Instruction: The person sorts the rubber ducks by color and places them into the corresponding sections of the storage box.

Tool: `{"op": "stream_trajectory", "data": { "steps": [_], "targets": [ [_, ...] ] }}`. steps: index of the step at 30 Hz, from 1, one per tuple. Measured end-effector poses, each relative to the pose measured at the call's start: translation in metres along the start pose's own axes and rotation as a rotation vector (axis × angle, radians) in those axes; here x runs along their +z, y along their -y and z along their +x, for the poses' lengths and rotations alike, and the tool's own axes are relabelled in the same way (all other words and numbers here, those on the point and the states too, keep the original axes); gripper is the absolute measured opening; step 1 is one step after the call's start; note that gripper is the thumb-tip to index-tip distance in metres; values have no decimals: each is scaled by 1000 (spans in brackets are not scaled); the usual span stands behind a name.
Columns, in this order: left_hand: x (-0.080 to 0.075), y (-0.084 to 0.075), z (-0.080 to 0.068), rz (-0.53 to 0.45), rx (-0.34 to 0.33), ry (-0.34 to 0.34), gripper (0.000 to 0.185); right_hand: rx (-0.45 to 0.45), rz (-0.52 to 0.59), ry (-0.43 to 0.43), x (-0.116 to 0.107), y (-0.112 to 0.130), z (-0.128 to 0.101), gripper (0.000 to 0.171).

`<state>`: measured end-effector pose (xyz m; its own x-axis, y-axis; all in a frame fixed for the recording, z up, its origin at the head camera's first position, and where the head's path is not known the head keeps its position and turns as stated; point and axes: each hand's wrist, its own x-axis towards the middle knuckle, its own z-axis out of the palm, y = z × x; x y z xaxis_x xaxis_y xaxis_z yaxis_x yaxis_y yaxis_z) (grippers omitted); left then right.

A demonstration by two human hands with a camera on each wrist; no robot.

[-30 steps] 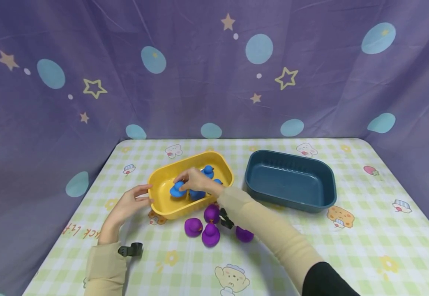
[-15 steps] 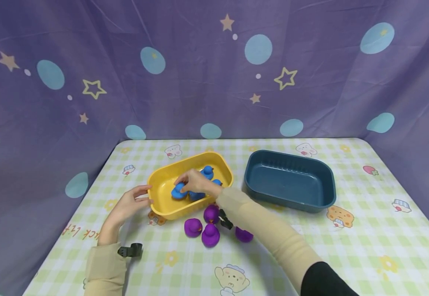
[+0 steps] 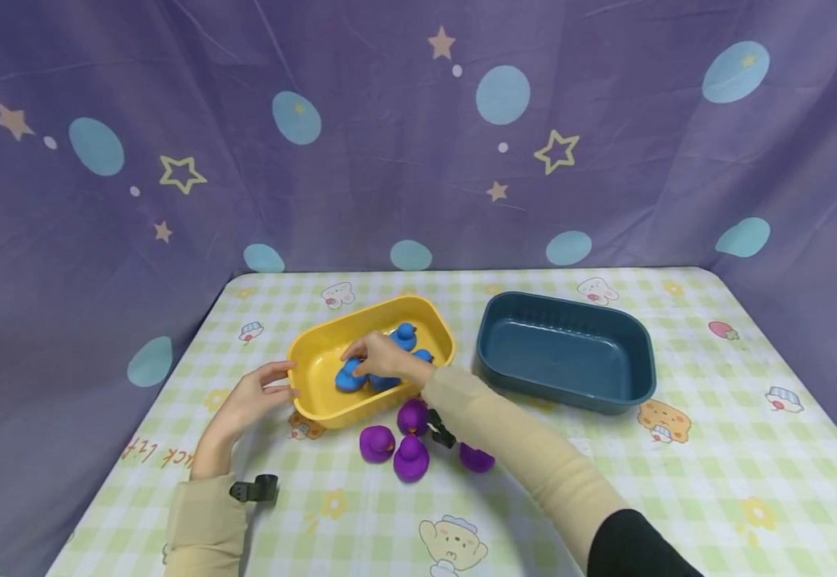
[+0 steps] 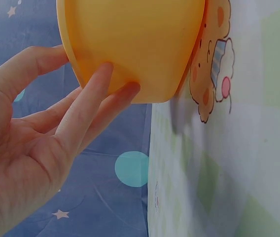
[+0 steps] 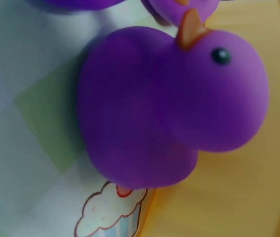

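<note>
A yellow tub stands left of the table's middle with several blue ducks in it. My right hand reaches into it from the near side, and its curled fingers grip a blue duck low in the tub. Two more blue ducks sit at the tub's far right. My left hand rests against the tub's left end. In the left wrist view its straight fingers press on the tub's wall. The right wrist view is filled by a purple duck beside the tub's wall.
Several purple ducks lie on the checked cloth just in front of the yellow tub, under my right forearm. A dark blue tub with nothing in it stands to the right. A purple curtain hangs behind the table.
My right hand has sunk a little lower into the yellow tub with the blue duck. The left hand has stayed on the tub's end.
</note>
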<state>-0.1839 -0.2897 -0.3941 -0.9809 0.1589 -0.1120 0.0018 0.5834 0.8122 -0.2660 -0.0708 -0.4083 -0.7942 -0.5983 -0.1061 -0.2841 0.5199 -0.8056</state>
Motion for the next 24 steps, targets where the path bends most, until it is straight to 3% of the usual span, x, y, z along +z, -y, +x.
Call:
{"op": "stream_trajectory", "data": {
  "steps": [6,24],
  "targets": [
    [0,0,0,2,-19,-2,54,-13,-17,-10,-6,3,-4,29],
    [0,1,0,14,-11,-4,54,-173,14,42,-40,5,-38,30]
  ]
}}
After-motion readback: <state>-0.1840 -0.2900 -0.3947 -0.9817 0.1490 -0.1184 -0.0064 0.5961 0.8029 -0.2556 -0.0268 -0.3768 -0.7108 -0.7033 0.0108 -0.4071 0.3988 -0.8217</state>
